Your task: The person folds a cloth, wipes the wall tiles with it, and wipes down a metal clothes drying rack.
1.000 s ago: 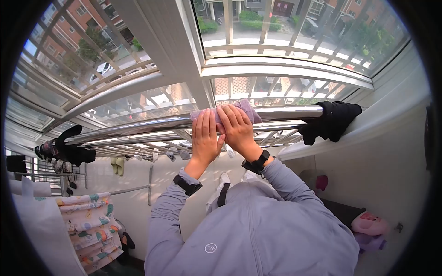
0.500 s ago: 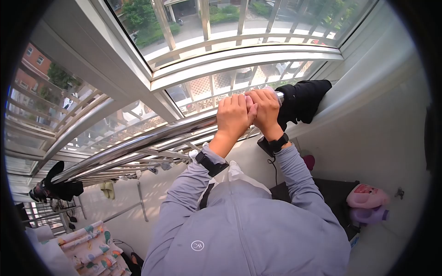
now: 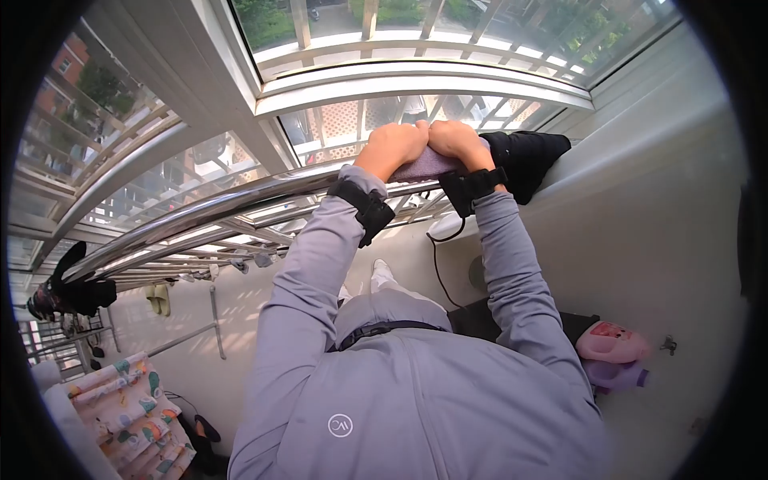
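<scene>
A purple cloth (image 3: 424, 166) with a rough, towel-like weave lies over the shiny metal rail (image 3: 264, 190) below the window. My left hand (image 3: 394, 146) is closed over its top edge, fingers curled away from me. Close beside it, my right hand (image 3: 459, 142) also grips the cloth, its fingertips hidden on the far side. Just right of my right hand, a black garment (image 3: 528, 164) hangs on the rail's end. Both wrists wear black straps.
A drying rack with socks (image 3: 262, 260) stands under the rail. Black gloves or shoes (image 3: 72, 292) hang at the far left. Slippers (image 3: 158, 299) lie on the floor. A patterned cloth (image 3: 128, 416) is at lower left, a pink jug (image 3: 612, 342) at right.
My hands have moved apart from their overlapped position and their fingers now curl over the far side. More purple cloth shows between and below them. The view has shifted slightly.
</scene>
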A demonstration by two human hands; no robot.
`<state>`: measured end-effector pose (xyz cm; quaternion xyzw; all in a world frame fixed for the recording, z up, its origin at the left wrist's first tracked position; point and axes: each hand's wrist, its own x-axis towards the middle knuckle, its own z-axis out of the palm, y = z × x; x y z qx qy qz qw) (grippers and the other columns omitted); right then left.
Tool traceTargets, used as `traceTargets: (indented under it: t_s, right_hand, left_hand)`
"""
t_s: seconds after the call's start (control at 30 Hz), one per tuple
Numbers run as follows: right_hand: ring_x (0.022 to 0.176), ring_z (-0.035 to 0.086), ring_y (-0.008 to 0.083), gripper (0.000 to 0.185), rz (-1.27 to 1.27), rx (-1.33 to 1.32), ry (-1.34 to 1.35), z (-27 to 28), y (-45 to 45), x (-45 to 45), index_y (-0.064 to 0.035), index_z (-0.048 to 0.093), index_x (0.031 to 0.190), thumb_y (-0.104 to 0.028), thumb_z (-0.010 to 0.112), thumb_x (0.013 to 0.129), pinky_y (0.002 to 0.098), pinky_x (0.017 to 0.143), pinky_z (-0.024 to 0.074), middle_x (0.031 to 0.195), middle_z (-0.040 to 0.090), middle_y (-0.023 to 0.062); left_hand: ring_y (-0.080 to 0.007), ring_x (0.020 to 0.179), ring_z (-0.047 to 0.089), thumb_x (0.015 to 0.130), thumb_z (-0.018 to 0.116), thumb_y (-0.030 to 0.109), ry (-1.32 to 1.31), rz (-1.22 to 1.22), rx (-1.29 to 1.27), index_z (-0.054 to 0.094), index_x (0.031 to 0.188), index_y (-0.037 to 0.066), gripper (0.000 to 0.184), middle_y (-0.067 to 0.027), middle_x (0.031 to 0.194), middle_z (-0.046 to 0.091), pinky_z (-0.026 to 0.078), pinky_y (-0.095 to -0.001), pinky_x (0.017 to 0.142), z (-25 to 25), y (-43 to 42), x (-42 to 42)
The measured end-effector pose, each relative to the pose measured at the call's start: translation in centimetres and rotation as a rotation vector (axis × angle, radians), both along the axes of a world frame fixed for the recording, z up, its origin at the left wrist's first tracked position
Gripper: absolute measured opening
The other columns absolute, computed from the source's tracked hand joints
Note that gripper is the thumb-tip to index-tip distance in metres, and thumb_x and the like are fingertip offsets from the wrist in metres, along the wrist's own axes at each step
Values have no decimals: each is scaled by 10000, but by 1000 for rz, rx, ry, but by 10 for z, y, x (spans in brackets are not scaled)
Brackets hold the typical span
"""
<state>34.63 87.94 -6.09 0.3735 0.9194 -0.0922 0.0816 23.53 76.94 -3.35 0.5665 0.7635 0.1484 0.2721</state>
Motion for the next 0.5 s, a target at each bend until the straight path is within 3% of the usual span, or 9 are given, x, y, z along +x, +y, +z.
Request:
traceTargets:
  t_s: [0.2,0.37,0.5]
  right_hand:
    - [1093,603,372,494,-44,-8,-90,9,-7,-9,-35,694,1063,-378,369,919,427,926,469,1130,647,210]
    - [1096,603,361,473,-38,-21,-93,21,-36,-33,-53,693,1079,-356,370,913,428,935,462,1153,643,188]
    - [1079,613,350,459,20,8,-29,14,-63,-59,-62,702,1063,-336,366,910,414,915,476,1130,652,185]
  left_hand:
    - [-426,1196,506,976,195,434,-101,10,-41,599,1197,-39,660,-250,1276,553,345,-448,1064,-9,5,-11]
    - [-417,1258,456,959,207,474,-138,160,-134,555,1264,-22,679,-248,1347,495,330,-437,1077,-26,-2,-35]
    - [-378,1188,532,950,226,461,-53,103,-64,615,1207,11,648,-214,1284,564,379,-437,1035,-5,-46,-59]
